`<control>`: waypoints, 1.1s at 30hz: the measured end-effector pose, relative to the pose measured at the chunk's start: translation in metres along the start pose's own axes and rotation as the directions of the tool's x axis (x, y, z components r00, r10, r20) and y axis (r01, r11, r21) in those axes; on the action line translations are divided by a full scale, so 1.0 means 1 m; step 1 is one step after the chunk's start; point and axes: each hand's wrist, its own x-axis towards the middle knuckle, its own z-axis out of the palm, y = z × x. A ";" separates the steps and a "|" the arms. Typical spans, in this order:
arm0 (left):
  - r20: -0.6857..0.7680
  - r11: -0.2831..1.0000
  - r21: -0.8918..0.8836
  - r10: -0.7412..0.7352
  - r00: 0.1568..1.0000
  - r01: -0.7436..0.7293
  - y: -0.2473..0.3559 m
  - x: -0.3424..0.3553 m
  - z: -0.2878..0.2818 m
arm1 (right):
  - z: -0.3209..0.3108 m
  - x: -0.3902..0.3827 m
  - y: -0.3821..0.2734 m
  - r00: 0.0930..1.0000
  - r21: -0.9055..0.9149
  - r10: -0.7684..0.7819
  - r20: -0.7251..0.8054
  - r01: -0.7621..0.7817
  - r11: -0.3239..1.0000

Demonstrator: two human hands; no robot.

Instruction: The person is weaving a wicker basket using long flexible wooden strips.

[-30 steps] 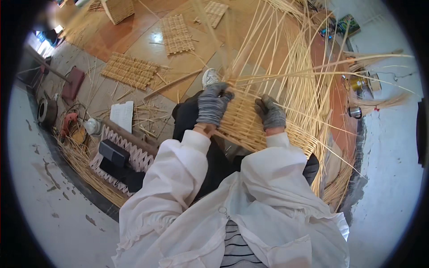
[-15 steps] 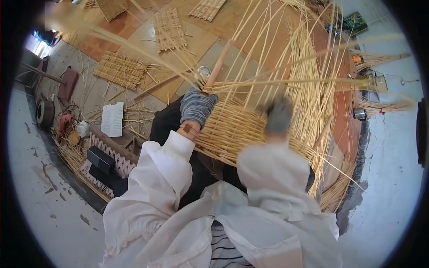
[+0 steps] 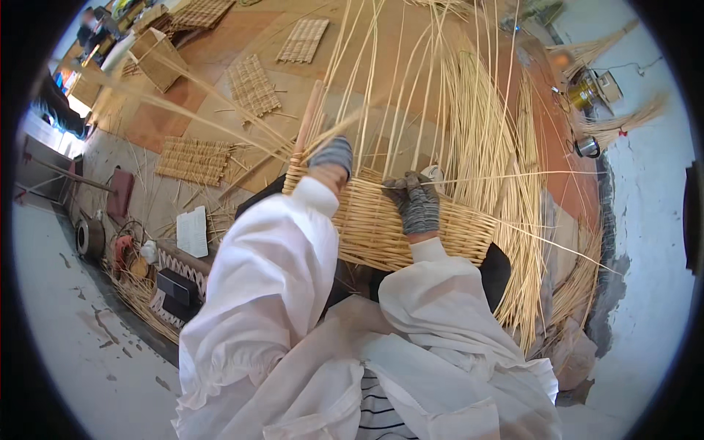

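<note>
A woven wicker panel (image 3: pixel 374 238) lies across my lap, with long upright wicker strands (image 3: pixel 402 110) fanning up from its far edge. At its left end stands a thick wooden stick (image 3: pixel 310 110) wrapped by weave. My left hand (image 3: pixel 331 155), in a grey striped glove and slightly blurred, is closed round wicker strands just right of the stick; its fingertips are partly hidden. My right hand (image 3: pixel 416 204), gloved alike, presses at the panel's far edge, its fingers pinched on a thin strand (image 3: pixel 513 177) stretching right. Behind those fingers shows part of a round pale object (image 3: pixel 434 174).
A large bundle of loose wicker (image 3: pixel 477 117) spreads on the right. Finished woven mats (image 3: pixel 192 160) lie across the floor. To the left are a white sheet (image 3: pixel 192 231), a black device (image 3: pixel 178 287) and a hammer-like tool (image 3: pixel 121 192). Another person (image 3: pixel 92 33) sits far left.
My right hand has come down and left onto the panel's far edge. My left hand has shifted to the right side of the stick. The view has swung, and the stick stands more upright.
</note>
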 end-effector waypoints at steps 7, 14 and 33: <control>-0.044 0.861 0.274 0.456 0.889 -0.429 0.027 -0.031 -0.024 | -0.006 -0.010 -0.010 0.996 0.047 0.022 -0.081 -0.018 0.999; 0.174 0.997 0.039 0.054 0.983 -0.062 0.033 -0.076 -0.004 | 0.014 0.101 -0.024 0.804 -0.833 -0.236 0.546 0.551 -0.050; -0.493 0.843 -0.239 0.322 0.808 -0.482 -0.121 -0.241 -0.090 | -0.139 0.035 -0.089 0.999 -0.328 -0.050 0.020 0.053 0.943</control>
